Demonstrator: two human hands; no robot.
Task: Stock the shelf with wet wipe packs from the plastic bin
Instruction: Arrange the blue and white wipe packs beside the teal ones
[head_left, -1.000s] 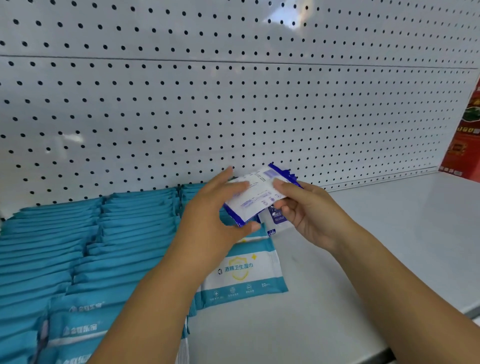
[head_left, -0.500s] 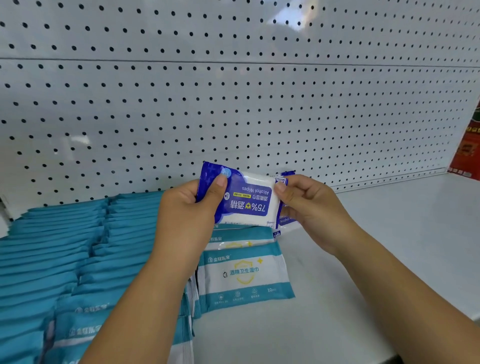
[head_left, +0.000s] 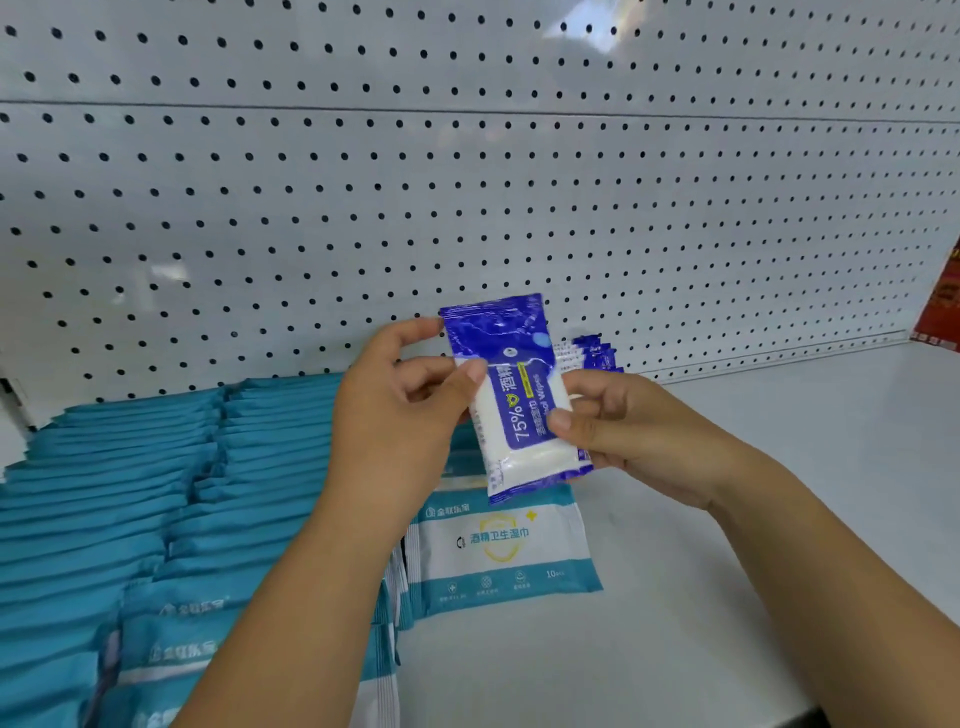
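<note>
A white pegboard backs the white shelf, where teal wipe packs lie in three overlapping rows, too many to count. Both hands hold one blue wipe pack upright above the shelf. The left hand pinches its left edge; the right hand is thumb-on-front, its fingers curled around further blue packs behind it. Several edges show, but the number is unclear.
</note>
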